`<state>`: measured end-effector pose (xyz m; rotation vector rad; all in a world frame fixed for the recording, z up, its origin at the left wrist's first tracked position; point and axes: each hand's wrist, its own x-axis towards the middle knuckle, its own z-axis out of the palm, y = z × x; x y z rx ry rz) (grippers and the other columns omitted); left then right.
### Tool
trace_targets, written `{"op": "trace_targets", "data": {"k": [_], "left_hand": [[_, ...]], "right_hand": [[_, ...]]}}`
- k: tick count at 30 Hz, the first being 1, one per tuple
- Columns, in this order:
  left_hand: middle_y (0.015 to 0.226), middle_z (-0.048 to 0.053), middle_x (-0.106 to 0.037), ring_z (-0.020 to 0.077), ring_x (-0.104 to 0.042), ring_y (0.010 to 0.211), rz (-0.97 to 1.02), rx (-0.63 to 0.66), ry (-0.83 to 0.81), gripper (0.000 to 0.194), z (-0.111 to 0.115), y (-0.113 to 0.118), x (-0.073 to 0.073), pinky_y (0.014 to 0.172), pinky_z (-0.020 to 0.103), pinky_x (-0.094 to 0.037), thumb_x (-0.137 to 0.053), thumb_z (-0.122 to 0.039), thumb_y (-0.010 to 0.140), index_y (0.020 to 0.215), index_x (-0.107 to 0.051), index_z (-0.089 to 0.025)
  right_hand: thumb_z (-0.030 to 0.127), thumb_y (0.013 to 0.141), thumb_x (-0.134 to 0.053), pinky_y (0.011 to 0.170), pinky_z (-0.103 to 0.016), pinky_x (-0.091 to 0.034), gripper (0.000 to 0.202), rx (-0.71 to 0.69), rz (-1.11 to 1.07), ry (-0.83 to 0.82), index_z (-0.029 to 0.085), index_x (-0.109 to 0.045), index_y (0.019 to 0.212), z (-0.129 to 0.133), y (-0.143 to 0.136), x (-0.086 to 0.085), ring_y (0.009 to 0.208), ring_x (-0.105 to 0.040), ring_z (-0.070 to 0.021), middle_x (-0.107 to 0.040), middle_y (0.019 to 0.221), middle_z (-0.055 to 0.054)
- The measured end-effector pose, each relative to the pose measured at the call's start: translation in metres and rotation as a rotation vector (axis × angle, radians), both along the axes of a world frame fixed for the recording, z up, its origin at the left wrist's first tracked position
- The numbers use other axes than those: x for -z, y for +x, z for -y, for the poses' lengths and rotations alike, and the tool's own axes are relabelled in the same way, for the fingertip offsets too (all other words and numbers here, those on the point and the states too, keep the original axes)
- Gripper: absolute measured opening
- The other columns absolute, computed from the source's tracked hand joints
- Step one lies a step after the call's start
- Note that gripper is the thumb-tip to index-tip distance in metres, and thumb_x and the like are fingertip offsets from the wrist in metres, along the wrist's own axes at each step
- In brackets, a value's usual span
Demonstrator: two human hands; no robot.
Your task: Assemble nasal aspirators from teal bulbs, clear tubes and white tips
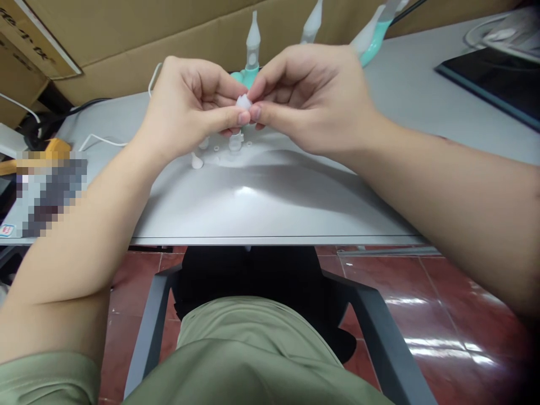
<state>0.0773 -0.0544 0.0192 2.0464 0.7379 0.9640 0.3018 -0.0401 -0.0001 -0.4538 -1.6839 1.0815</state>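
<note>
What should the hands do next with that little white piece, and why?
Perhaps turn the white piece a little: the left hand and right hand seem to pinch it together and hide much of it, so turning might show more.

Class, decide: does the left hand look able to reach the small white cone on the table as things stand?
Probably yes: the white cone lies near the left hand with nothing visible between, though that hand pinches a small white piece.
</note>
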Motion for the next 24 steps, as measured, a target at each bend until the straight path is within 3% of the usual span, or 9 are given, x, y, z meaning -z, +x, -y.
{"op": "trace_targets", "data": {"k": [3,6,9,13,14,15,17,21,24], "left_hand": [[0.105,0.011,-0.097,0.0518,-0.096,0.112,0.014,-0.013,-0.003,0.036,-0.013,-0.012,0.002,0.091,0.073,-0.082,-0.117,-0.054,0.083,0.114,-0.105,-0.041],[0.095,0.008,-0.095,0.0409,-0.092,0.086,0.098,-0.025,-0.014,0.024,-0.017,-0.021,0.001,0.083,0.066,-0.081,-0.123,-0.043,0.079,0.088,-0.101,-0.036],[0.093,0.007,-0.095,0.0348,-0.092,0.081,0.107,-0.011,0.008,0.025,-0.016,-0.023,0.001,0.078,0.057,-0.081,-0.123,-0.044,0.087,0.09,-0.102,-0.032],[0.085,0.005,-0.093,0.0297,-0.088,0.071,0.077,-0.023,0.027,0.039,-0.009,-0.022,-0.004,0.063,0.048,-0.074,-0.127,-0.056,0.082,0.085,-0.099,-0.03],[0.085,0.006,-0.093,0.0284,-0.089,0.072,0.104,-0.047,0.029,0.037,-0.007,-0.022,-0.007,0.065,0.045,-0.075,-0.126,-0.052,0.083,0.085,-0.099,-0.027],[0.097,0.007,-0.097,0.0291,-0.094,0.086,-0.009,-0.032,-0.027,0.033,-0.004,-0.022,-0.01,0.082,0.048,-0.082,-0.123,-0.047,0.092,0.095,-0.101,-0.023],[0.105,0.007,-0.099,0.0292,-0.096,0.094,-0.06,-0.058,-0.041,0.032,0.002,-0.022,-0.017,0.095,0.052,-0.085,-0.12,-0.046,0.095,0.1,-0.1,-0.021],[0.097,0.003,-0.097,0.031,-0.095,0.088,-0.035,-0.131,-0.061,0.025,0.003,-0.022,-0.023,0.093,0.058,-0.088,-0.12,-0.034,0.08,0.087,-0.096,-0.03],[0.091,0.004,-0.095,0.0323,-0.094,0.086,-0.048,-0.152,-0.07,0.032,-0.002,-0.021,-0.022,0.093,0.061,-0.087,-0.121,-0.038,0.075,0.079,-0.09,-0.033]], "right_hand": [[0.039,0.091,-0.126,0.09,-0.036,-0.071,0.036,-0.062,0.06,-0.041,0.029,-0.091,0.095,-0.008,0.005,0.0,0.094,-0.086,-0.0213,-0.088,0.097,-0.002],[0.033,0.09,-0.125,0.091,-0.036,-0.075,0.035,-0.141,0.103,-0.075,0.027,-0.091,0.099,-0.013,0.01,0.001,0.094,-0.09,-0.0229,-0.092,0.099,-0.004],[0.027,0.088,-0.123,0.089,-0.028,-0.075,0.033,-0.194,0.098,-0.094,0.025,-0.092,0.097,-0.016,0.013,0.001,0.092,-0.09,-0.0182,-0.093,0.098,-0.002],[0.024,0.085,-0.125,0.083,-0.024,-0.076,0.032,-0.205,0.116,-0.13,0.027,-0.093,0.092,-0.019,0.015,0.002,0.089,-0.091,-0.0172,-0.092,0.094,-0.001],[0.023,0.086,-0.124,0.084,-0.024,-0.078,0.032,-0.2,0.125,-0.145,0.028,-0.093,0.092,-0.02,0.016,0.002,0.089,-0.092,-0.0178,-0.092,0.093,0.0],[0.021,0.089,-0.123,0.087,-0.025,-0.08,0.031,-0.184,0.136,-0.161,0.029,-0.093,0.092,-0.02,0.016,0.002,0.091,-0.093,-0.0185,-0.091,0.092,0.001],[0.017,0.096,-0.119,0.092,-0.028,-0.083,0.028,-0.128,0.15,-0.17,0.029,-0.094,0.096,-0.019,0.016,0.003,0.092,-0.094,-0.0195,-0.091,0.093,0.003],[0.004,0.106,-0.108,0.094,-0.029,-0.083,0.027,-0.002,0.158,-0.081,0.028,-0.096,0.101,-0.012,0.011,0.001,0.094,-0.094,-0.0187,-0.094,0.1,0.002],[-0.005,0.11,-0.096,0.093,-0.023,-0.08,0.036,0.074,0.178,-0.019,0.029,-0.095,0.097,-0.005,0.005,-0.001,0.097,-0.094,-0.0157,-0.095,0.101,0.003]]}}
